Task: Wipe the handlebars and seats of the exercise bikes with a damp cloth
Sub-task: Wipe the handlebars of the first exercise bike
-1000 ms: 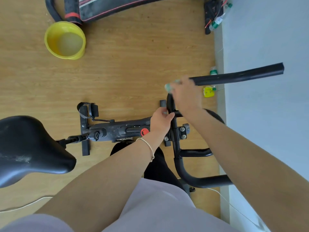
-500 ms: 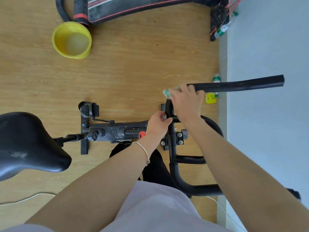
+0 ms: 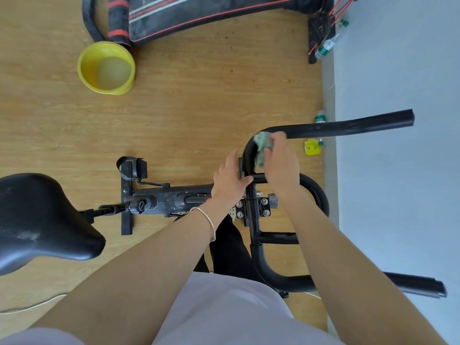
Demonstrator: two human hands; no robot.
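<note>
Green-grey cloth (image 3: 261, 145) is bunched right on the bend of the handlebar (image 3: 248, 159). The right hand (image 3: 282, 165) has it, fingers curled over the wad and pressing it onto the black tube where the curve meets the top grip (image 3: 348, 127). That grip runs out to the right, across the pale wall (image 3: 398, 70).

The left hand (image 3: 230, 181) sits just left of the same bend, fingers straight and close together. Its thumb is spread wide and touching the short crossbar, and it is holding nothing. A thin bracelet (image 3: 207, 217) rings that wrist. Between the two wrists is the clamp (image 3: 252, 207) with its four bolts. Lower down, the bottom grip (image 3: 413, 285) pokes out to the right from behind the right forearm.

The black seat (image 3: 42, 220) is far left, well apart from both hands, with pale smudges on top. A strapped pedal (image 3: 133, 168) juts from the frame (image 3: 169, 199) between seat and hands.

On the wooden floor (image 3: 199, 108) at upper left stands a yellow basin (image 3: 84, 70) of cloudy water, just beside another black-and-red machine (image 3: 199, 13). Near the wall are a small green-labelled bottle (image 3: 319, 118) and a little yellow thing (image 3: 312, 146). A white cable (image 3: 32, 306) trails across the bottom left.
</note>
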